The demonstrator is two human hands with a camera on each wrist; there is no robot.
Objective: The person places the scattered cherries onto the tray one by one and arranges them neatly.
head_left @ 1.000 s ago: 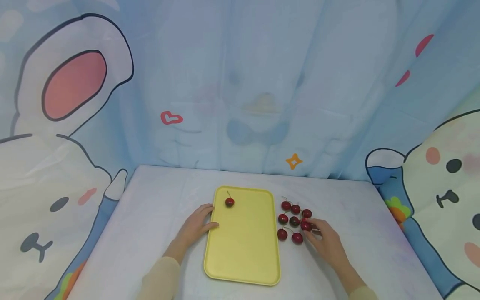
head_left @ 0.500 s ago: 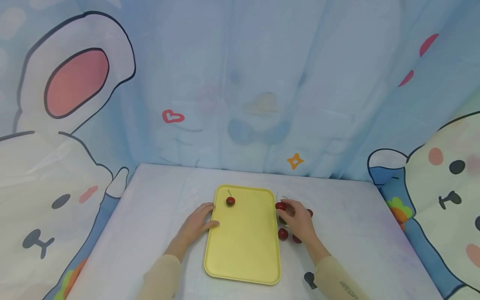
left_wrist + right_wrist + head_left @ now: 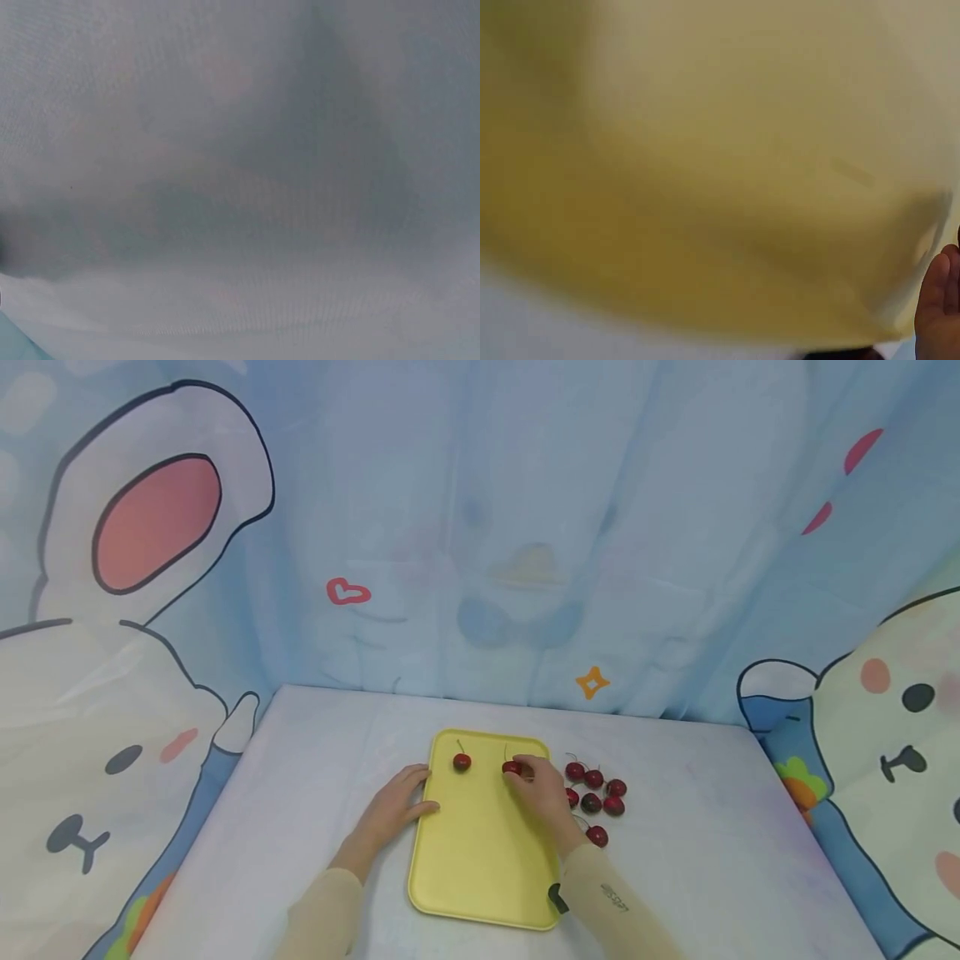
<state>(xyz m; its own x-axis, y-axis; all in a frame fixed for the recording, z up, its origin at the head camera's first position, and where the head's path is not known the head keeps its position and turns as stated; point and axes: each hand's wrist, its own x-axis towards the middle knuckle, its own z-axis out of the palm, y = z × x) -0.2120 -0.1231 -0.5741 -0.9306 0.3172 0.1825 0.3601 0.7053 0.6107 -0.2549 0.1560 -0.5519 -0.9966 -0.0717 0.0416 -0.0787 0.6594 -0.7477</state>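
Observation:
My right hand (image 3: 543, 793) pinches a dark red cherry (image 3: 512, 767) by its sides, stem up, over the upper right part of the yellow tray (image 3: 480, 860). Another stemmed cherry (image 3: 462, 762) lies in the tray's upper left. At the left rim, my left hand (image 3: 390, 810) rests with relaxed fingers against the edge and its thumb over the rim. In the right wrist view, part of the right hand (image 3: 939, 307) shows at the right edge beside the blurred tray (image 3: 705, 255). Only blurred pale cloth fills the left wrist view.
Several loose cherries (image 3: 591, 802) lie clustered on the white tablecloth (image 3: 690, 827) just right of the tray, some partly hidden by the right wrist. Behind the table hangs a blue printed curtain (image 3: 405, 527) with cartoon animals at both sides.
My right hand has moved left from the cherry cluster, carrying a cherry across the right rim to above the tray. The left hand and the tray have stayed put.

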